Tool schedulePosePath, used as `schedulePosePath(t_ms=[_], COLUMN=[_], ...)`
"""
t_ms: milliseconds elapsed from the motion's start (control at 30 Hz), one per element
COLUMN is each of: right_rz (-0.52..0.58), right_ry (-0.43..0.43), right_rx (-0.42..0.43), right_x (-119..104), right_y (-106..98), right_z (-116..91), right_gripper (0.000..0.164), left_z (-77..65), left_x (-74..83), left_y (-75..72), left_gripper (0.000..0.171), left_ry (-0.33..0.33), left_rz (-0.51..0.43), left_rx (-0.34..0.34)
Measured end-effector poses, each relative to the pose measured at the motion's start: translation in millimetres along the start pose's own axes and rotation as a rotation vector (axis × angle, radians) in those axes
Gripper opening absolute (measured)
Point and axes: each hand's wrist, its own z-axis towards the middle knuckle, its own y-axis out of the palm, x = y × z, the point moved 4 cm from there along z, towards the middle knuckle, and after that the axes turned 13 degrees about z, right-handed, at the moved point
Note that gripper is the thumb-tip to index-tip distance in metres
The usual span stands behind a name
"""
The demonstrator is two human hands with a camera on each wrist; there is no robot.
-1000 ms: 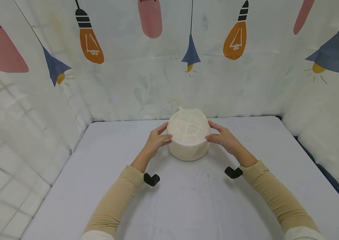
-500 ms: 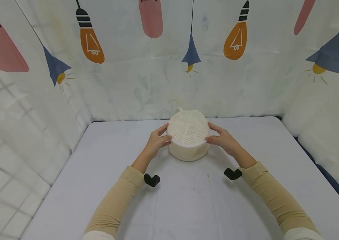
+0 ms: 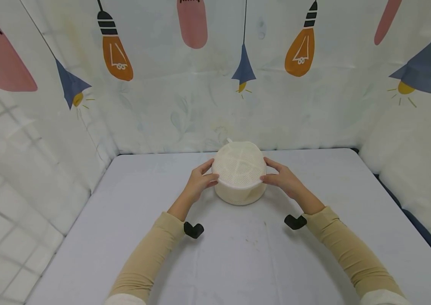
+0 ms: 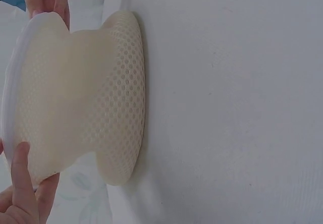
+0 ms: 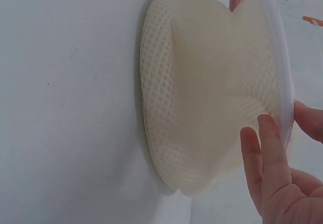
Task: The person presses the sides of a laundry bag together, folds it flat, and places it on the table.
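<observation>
A cream, drum-shaped mesh laundry bag (image 3: 240, 169) stands upright on the table, its round top facing up with a white rim. The left hand (image 3: 197, 183) pinches the rim from the left, thumb and fingers spread along it. On the opposite side the right hand (image 3: 285, 181) grips the rim likewise. Seen from the left wrist, the bag's mesh wall (image 4: 121, 93) is pinched in at the waist, and its base touches the table. In the right wrist view, the wall (image 5: 166, 88) bulges low down, and fingers (image 5: 272, 153) lie against its side. The bag's inside is hidden.
A white-covered table (image 3: 234, 254) spreads under both arms. White fabric walls (image 3: 154, 114) with printed lamps and bulbs rise at the back and sides. Black wrist-worn pieces (image 3: 193, 229) sit at both cuffs. Small specks mark the cloth in front of the bag.
The bag's top has sunk slightly toward the table, and both hands have come down a little with it. The grip of both hands looks the same.
</observation>
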Motion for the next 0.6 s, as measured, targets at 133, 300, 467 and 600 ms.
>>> schedulePosePath(t_ms=[133,300,467,600], right_rz=[0.002,0.007,-0.001,-0.004], right_ry=[0.005,0.005,0.009,0.007], right_rx=[0.001,0.001,0.006,0.003], right_x=[1.7,4.4,7.2,6.6], right_y=[-0.1,-0.9,-1.9,-0.5], right_z=[0.6,2.0,3.4,2.4], right_gripper=[0.086,0.086,0.086,0.086], left_z=[0.2,2.0,2.3,1.0], left_x=[-1.0,-4.1,-6.0,-5.9], left_y=[0.7,0.9,0.9,0.8], left_gripper=[0.070,0.070,0.070,0.070], left_ry=[0.003,0.002,0.001,-0.004], left_rz=[0.004,0.001,-0.001,0.002], left_rx=[0.002,0.005,0.002,0.004])
